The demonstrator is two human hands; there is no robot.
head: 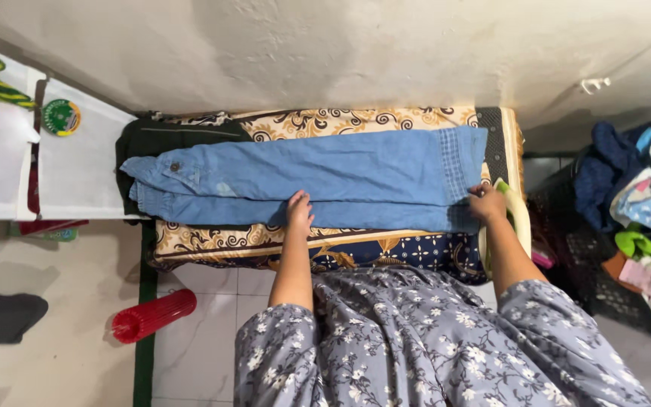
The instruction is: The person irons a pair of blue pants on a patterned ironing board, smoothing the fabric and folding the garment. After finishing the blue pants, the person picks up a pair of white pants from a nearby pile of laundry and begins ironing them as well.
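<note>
A pair of blue jeans (318, 177) lies folded lengthwise across a table covered with a patterned cloth (340, 249), waistband to the left, hems to the right. My left hand (299, 211) rests flat on the near edge of the jeans, around the middle. My right hand (487, 203) pinches the hem end of the jeans at the right edge of the table, beside a pale plastic object with a green part (518, 215).
A dark garment (141, 143) lies under the waistband. White bags (77, 162) hang at the left. A red ribbed cylinder (152, 314) lies on the tiled floor. A heap of clothes (642, 203) fills a dark basket at the right. The wall stands behind the table.
</note>
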